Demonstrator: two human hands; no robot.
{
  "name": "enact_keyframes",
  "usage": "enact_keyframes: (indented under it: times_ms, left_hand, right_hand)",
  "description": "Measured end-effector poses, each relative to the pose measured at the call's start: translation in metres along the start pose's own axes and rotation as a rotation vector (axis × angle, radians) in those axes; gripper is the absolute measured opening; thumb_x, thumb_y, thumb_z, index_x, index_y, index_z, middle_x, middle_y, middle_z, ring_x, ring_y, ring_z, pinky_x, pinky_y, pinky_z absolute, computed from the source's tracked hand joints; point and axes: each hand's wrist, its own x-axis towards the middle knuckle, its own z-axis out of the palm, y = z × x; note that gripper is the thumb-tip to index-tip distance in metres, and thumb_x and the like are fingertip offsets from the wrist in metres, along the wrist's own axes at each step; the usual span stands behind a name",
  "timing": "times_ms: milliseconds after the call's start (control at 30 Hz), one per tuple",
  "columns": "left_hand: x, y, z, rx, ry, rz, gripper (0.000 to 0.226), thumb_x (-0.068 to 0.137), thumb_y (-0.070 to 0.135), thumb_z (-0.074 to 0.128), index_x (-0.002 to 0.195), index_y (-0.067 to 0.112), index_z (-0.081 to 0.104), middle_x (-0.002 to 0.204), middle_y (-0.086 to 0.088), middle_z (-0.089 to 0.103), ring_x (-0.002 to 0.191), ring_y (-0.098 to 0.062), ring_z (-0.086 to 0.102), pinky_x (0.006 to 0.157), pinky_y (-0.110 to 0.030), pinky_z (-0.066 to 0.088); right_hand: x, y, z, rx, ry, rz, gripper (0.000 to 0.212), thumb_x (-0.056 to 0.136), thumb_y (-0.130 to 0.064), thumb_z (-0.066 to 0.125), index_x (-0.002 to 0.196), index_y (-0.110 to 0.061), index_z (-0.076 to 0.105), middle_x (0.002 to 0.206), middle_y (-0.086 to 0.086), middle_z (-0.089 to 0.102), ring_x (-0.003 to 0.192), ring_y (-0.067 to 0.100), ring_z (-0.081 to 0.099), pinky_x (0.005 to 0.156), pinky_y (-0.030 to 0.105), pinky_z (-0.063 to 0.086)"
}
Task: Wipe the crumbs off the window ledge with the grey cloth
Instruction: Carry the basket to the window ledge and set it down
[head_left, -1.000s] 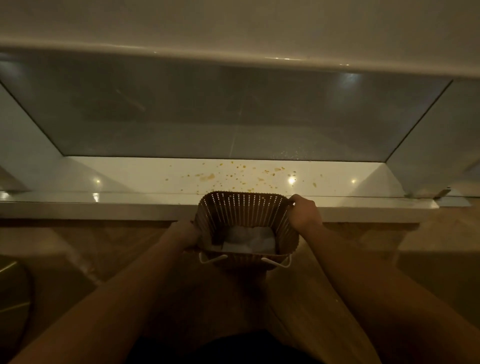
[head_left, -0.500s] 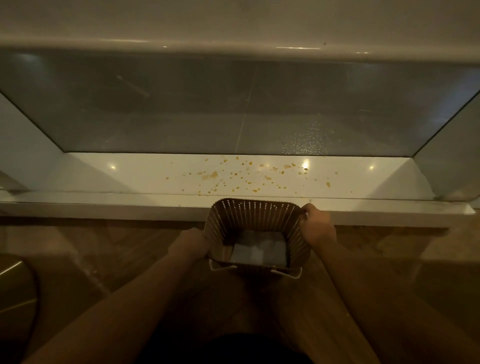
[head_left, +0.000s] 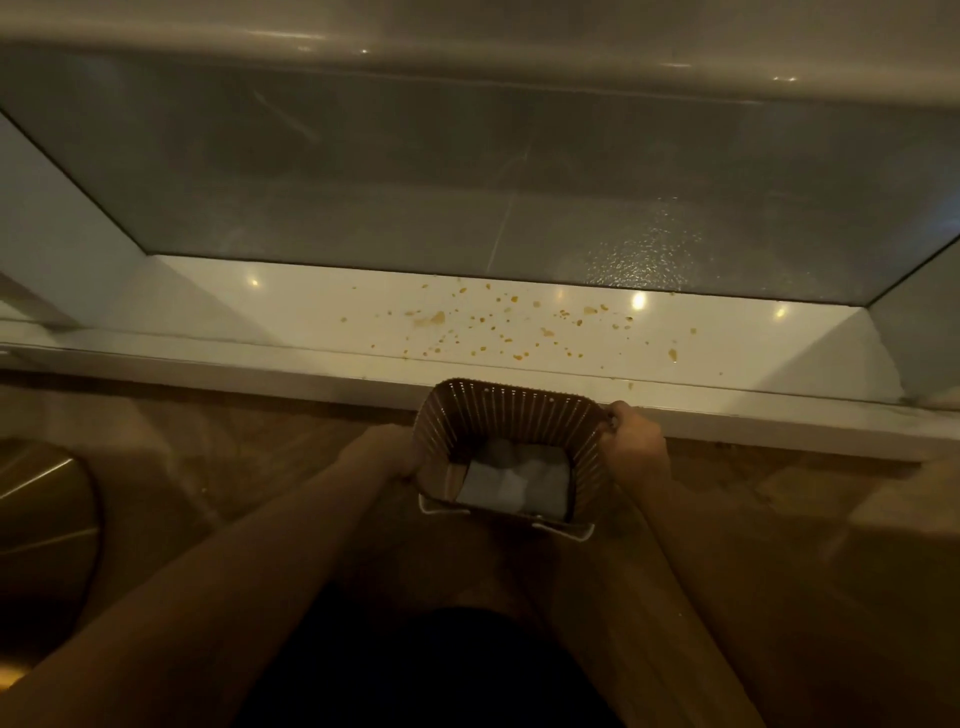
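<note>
Hands (head_left: 631, 449) grip basket (head_left: 511, 410); crumbs (head_left: 511, 325) dot ledge (head_left: 260, 312) (white, glossy).

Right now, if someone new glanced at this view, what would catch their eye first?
Probably the orange crumbs scattered over the middle and right of the white window ledge, just below the glass. Next, the brown slatted basket held in front of the ledge's edge, left hand and right hand each on a side. A pale grey cloth lies in its bottom.

The window ledge (head_left: 727, 338) was glossy white. The basket (head_left: 511, 415) was slotted brown plastic. The grey cloth (head_left: 514, 480) looked soft and matt.
</note>
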Motion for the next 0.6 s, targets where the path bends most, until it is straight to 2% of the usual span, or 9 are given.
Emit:
enact_keyframes:
  times_ms: [200, 300, 333, 400, 433, 467, 533, 600]
  left_hand:
    - [0.01, 0.003, 0.001, 0.146, -0.082, 0.007, 0.038, 0.082, 0.026, 0.066, 0.117, 0.014, 0.058, 0.121, -0.007, 0.06, 0.107, -0.026, 0.059, 0.092, -0.037, 0.05]
    - [0.008, 0.003, 0.0, 0.181, -0.105, 0.032, 0.039, 0.079, 0.023, 0.07, 0.116, 0.014, 0.059, 0.122, -0.007, 0.06, 0.109, -0.024, 0.058, 0.093, -0.035, 0.05]
    - [0.006, 0.004, -0.003, 0.152, -0.123, 0.04, 0.035, 0.079, 0.02, 0.07, 0.112, 0.013, 0.06, 0.119, -0.006, 0.062, 0.104, -0.023, 0.06, 0.087, -0.032, 0.053]
    - [0.0, 0.005, -0.006, 0.074, -0.197, 0.041, 0.015, 0.083, 0.013, 0.067, 0.097, 0.013, 0.061, 0.096, -0.002, 0.064, 0.08, -0.015, 0.063, 0.059, -0.021, 0.055]
    - [-0.003, 0.005, -0.008, 0.07, -0.227, 0.047, 0.005, 0.085, 0.012, 0.064, 0.086, 0.015, 0.06, 0.081, 0.001, 0.061, 0.066, -0.01, 0.059, 0.045, -0.017, 0.049]
    - [-0.005, 0.005, -0.007, 0.042, -0.243, 0.044, 0.013, 0.087, 0.013, 0.063, 0.077, 0.018, 0.056, 0.071, 0.003, 0.056, 0.058, -0.007, 0.054, 0.04, -0.018, 0.043]
    - [-0.007, 0.002, -0.007, -0.017, -0.244, 0.052, 0.024, 0.086, 0.016, 0.063, 0.067, 0.02, 0.05, 0.066, 0.005, 0.053, 0.054, -0.005, 0.05, 0.044, -0.019, 0.04]
    - [-0.003, -0.004, -0.006, -0.058, -0.249, 0.087, 0.023, 0.084, 0.015, 0.064, 0.066, 0.021, 0.05, 0.068, 0.004, 0.056, 0.056, -0.006, 0.052, 0.051, -0.019, 0.044]
  right_hand:
    - [-0.006, 0.003, 0.002, 0.005, 0.003, 0.015, 0.024, 0.093, -0.025, 0.045, 0.112, -0.017, 0.057, 0.103, 0.013, 0.066, 0.093, 0.031, 0.062, 0.084, 0.046, 0.054]
    - [-0.01, 0.004, 0.005, 0.026, 0.029, 0.035, 0.027, 0.093, -0.029, 0.045, 0.116, -0.021, 0.058, 0.108, 0.012, 0.067, 0.096, 0.031, 0.062, 0.085, 0.043, 0.053]
    - [-0.01, 0.004, 0.006, 0.038, 0.045, 0.045, 0.029, 0.093, -0.03, 0.045, 0.118, -0.022, 0.058, 0.111, 0.012, 0.066, 0.098, 0.031, 0.062, 0.085, 0.04, 0.052]
    - [-0.012, 0.002, 0.007, 0.033, 0.068, 0.081, 0.031, 0.094, -0.028, 0.046, 0.123, -0.023, 0.058, 0.114, 0.013, 0.065, 0.101, 0.032, 0.061, 0.083, 0.036, 0.05]
    - [-0.011, -0.001, 0.008, 0.024, 0.075, 0.109, 0.032, 0.095, -0.027, 0.046, 0.124, -0.022, 0.057, 0.115, 0.014, 0.064, 0.102, 0.032, 0.061, 0.084, 0.037, 0.05]
    - [-0.011, -0.003, 0.01, 0.013, 0.08, 0.145, 0.032, 0.095, -0.027, 0.046, 0.124, -0.021, 0.058, 0.116, 0.015, 0.064, 0.103, 0.033, 0.06, 0.086, 0.04, 0.051]
    - [-0.012, -0.006, 0.011, -0.004, 0.084, 0.22, 0.031, 0.095, -0.028, 0.046, 0.118, -0.014, 0.06, 0.112, 0.016, 0.064, 0.101, 0.033, 0.061, 0.088, 0.042, 0.052]
    - [-0.014, -0.01, 0.013, -0.012, 0.075, 0.273, 0.028, 0.095, -0.027, 0.046, 0.113, -0.012, 0.062, 0.105, 0.014, 0.065, 0.095, 0.029, 0.063, 0.085, 0.041, 0.054]
